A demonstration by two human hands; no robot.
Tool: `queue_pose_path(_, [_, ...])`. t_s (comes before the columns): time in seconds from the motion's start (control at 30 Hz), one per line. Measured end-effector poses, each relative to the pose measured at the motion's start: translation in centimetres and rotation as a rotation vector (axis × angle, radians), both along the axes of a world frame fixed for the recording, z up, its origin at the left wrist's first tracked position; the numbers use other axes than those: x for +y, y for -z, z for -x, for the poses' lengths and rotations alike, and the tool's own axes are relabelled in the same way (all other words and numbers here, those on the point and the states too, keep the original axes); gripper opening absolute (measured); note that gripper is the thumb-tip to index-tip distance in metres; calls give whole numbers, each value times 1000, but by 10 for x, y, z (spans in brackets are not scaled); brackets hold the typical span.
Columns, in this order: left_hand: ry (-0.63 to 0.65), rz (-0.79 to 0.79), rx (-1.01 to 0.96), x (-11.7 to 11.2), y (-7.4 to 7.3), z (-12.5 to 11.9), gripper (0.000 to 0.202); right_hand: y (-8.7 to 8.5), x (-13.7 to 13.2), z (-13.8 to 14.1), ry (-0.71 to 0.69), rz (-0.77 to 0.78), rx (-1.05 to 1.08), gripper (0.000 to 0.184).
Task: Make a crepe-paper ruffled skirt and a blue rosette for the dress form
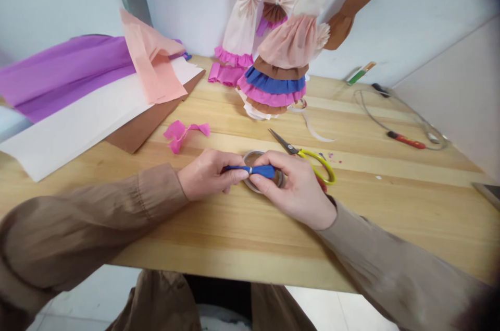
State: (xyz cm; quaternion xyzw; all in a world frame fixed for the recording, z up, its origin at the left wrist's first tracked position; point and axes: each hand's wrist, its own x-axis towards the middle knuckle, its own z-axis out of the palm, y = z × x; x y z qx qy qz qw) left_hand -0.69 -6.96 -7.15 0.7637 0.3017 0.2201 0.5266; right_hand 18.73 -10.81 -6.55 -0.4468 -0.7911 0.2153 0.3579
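Between my two hands is a narrow folded strip of blue crepe paper, bound at its middle with a thin pale tie. My left hand pinches its left end between thumb and fingers. At the tie and along the wider right end, my right hand closes its thumb and index finger on the paper. Just beneath the strip, a roll of tape lies on the table, partly covered by both hands. Yellow-handled scissors rest beyond my right hand, their dark blades pointing away to the left.
A doll-like form in a ruffled paper dress stands at the back. Purple, white, peach and brown paper sheets pile up at left. A pink paper scrap lies nearer. At right are a cable and a red-handled tool.
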Motion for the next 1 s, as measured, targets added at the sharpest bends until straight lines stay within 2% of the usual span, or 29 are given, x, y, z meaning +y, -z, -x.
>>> queue_pose_path(0.07, [15, 42, 3, 1, 0, 1, 31, 0, -1, 0, -11, 76, 49, 11])
queue_pose_path(0.13, [-43, 121, 1, 1, 0, 1, 40, -1, -1, 0, -29, 181, 111, 12])
queue_pose_path(0.23, [-148, 210, -20, 1, 0, 0, 34, -1, 0, -1, -58, 348, 186, 13])
queue_pose_path(0.33, [-72, 184, 14, 3, 2, -2, 18, -2, 0, -1, -80, 455, 218, 15])
queue_pose_path(0.43, [30, 107, 65, 7, 6, -1, 18, -3, 1, -2, -103, 515, 217, 16])
queue_pose_path(0.6, [61, 42, 94, 10, 12, 0, 15, -5, 0, -2, -143, 523, 181, 17])
queue_pose_path(0.73, [31, 30, 24, 9, 8, 0, 12, -6, 0, -2, -168, 492, 182, 15])
queue_pose_path(1.0, [-8, 257, -39, 5, 4, -1, 8, -3, 2, -3, -159, 462, 233, 14])
